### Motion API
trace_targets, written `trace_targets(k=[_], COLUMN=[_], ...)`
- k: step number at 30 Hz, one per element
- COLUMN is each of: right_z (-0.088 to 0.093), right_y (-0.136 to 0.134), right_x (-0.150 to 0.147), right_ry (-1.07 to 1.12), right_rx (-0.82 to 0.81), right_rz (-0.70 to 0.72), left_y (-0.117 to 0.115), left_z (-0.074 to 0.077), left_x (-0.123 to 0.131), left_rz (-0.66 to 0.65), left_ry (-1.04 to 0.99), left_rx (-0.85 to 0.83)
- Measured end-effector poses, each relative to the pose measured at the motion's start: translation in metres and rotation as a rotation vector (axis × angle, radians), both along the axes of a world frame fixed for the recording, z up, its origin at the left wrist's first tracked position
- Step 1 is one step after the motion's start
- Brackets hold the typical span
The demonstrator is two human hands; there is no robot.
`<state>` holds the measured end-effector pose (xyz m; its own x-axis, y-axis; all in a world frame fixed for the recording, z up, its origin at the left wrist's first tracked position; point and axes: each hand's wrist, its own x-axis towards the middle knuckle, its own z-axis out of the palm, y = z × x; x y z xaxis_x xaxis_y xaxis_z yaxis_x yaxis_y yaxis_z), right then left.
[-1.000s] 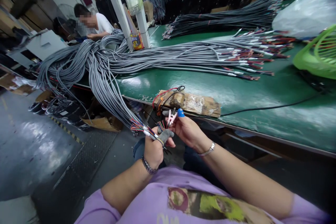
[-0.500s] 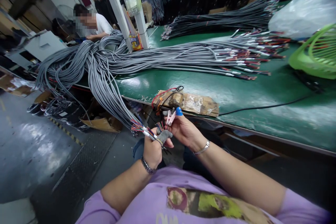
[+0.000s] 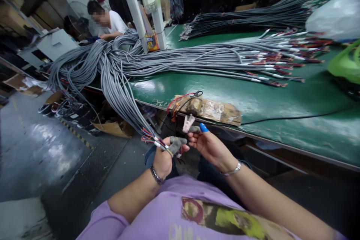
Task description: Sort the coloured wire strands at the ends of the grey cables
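My left hand (image 3: 165, 157), with grey covers on its fingers, is closed around the ends of several grey cables (image 3: 120, 101). Coloured stripped wires (image 3: 149, 137) fan out by its thumb side, and other wire ends show below its fingers. My right hand (image 3: 210, 145) is beside the pale pink clip (image 3: 188, 123), with a blue cover on the thumb and a grey one on the index finger. Its thumb stands apart from the partly curled fingers, and I see nothing gripped there. The clip is at the front edge of a worn wooden board (image 3: 216, 111).
The board, with red and black leads on it, lies along the green table (image 3: 270, 99) edge. Grey cables (image 3: 180, 58) and a black cable bundle (image 3: 247, 17) stretch across behind. A green basket (image 3: 347, 63) and plastic bag (image 3: 336, 15) are at right. A co-worker (image 3: 112, 22) sits far left.
My right hand has drawn away to the right from the pink clip, which stays near the board's edge. My left hand keeps hold of the cables. The view has shifted slightly.
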<state>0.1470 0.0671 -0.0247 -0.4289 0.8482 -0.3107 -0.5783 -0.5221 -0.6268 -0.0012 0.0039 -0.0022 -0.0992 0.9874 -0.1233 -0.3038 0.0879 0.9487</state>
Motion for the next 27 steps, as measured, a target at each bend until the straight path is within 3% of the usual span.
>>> trace_targets(k=[6, 10, 14, 17, 22, 27], right_z=[0.001, 0.014, 0.028, 0.031, 0.03, 0.024], right_y=[-0.013, -0.029, -0.045, -0.053, -0.058, -0.057], right_x=[0.008, 0.006, 0.0, -0.003, -0.001, 0.011], right_ry=[-0.261, -0.456, -0.574, -0.648, -0.689, -0.73], right_rx=[0.227, 0.538, 0.898, 1.071, 1.129, 0.994], right_rz=[-0.074, 0.014, 0.14, 0.155, 0.113, -0.009], left_y=[0.0, -0.005, -0.012, -0.016, -0.024, -0.042], left_z=[-0.002, -0.007, -0.014, -0.019, -0.011, 0.012], left_x=[-0.007, -0.004, -0.001, -0.003, -0.006, -0.008], left_rz=[-0.036, -0.102, -0.153, -0.167, -0.207, -0.233], left_ry=[-0.029, -0.018, 0.231, 0.402, 0.447, 0.212], left_rx=[-0.091, -0.06, 0.065, 0.168, 0.256, 0.285])
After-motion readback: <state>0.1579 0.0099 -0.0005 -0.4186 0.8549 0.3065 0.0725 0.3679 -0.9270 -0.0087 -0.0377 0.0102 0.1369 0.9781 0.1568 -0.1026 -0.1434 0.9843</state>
